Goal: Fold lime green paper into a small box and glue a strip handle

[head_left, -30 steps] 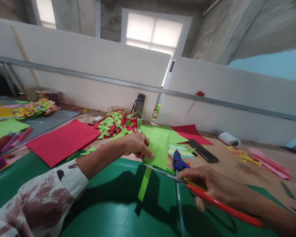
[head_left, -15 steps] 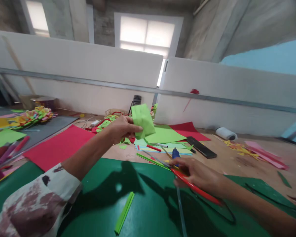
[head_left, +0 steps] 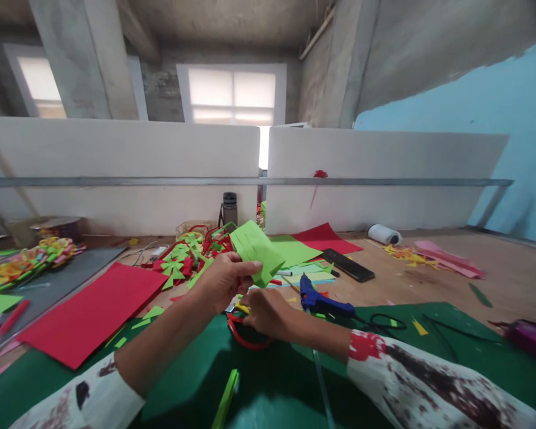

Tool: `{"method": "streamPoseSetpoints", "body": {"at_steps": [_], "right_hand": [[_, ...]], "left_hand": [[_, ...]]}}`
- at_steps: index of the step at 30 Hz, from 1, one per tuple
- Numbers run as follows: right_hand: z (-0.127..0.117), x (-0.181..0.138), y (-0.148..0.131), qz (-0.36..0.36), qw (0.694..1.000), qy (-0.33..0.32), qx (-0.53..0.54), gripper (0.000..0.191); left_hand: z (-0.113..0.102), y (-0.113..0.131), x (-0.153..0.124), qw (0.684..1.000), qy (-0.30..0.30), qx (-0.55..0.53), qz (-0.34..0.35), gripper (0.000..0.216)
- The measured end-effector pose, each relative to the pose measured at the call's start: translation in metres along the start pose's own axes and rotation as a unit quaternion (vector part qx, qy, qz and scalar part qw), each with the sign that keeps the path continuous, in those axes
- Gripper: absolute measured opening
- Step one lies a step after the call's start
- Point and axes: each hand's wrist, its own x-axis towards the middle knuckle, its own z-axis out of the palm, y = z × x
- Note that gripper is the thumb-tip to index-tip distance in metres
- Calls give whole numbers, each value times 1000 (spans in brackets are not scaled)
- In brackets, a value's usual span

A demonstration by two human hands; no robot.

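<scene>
My left hand (head_left: 226,280) pinches a folded piece of light-green paper (head_left: 256,250) between thumb and fingers, above the mat. Just below and to its right, my right hand (head_left: 268,313) is closed on a pair of scissors (head_left: 250,342). Their red and yellow handles show under the fingers; most of the blades is hidden. A blue glue gun (head_left: 321,301) lies to the right of this hand. On the green mat (head_left: 183,381) nearer to me rest a folded green paper strip (head_left: 227,399) and a clear glue stick (head_left: 321,381).
Red paper (head_left: 98,310) lies at the left, with a heap of red and green cut pieces (head_left: 187,256) behind my left hand. Further back are a black phone (head_left: 348,265), a bottle (head_left: 229,210) and a white roll (head_left: 384,234). A black cord (head_left: 384,323) loops at the right.
My right hand has moved left with the scissors, close under my left hand, and the glue gun is now uncovered. The green paper has tilted. My view has shifted to the right and up.
</scene>
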Motion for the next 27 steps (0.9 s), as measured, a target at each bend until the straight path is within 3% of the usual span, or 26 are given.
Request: {"method": "streamPoseSetpoints", "body": {"at_steps": [4, 9, 12, 14, 16, 27], "right_hand": [[-26, -22, 20, 7, 991, 131, 12, 12], [-45, -39, 40, -11, 956, 292, 36, 14], [-43, -41, 40, -86, 922, 376, 24, 32], [-40, -40, 38, -158, 895, 417, -2, 34], [-38, -39, 36, -199, 874, 442, -30, 32], [-41, -48, 44, -256, 838, 454, -162, 23]], "left_hand": [[0, -5, 3, 999, 8, -34, -8, 30], [2, -14, 5, 998, 6, -63, -16, 29], [3, -19, 6, 997, 10, -71, -19, 31], [4, -22, 6, 997, 13, -74, -23, 33], [6, -25, 6, 997, 15, -74, -32, 33], [17, -33, -2, 995, 15, -69, -70, 36]]}}
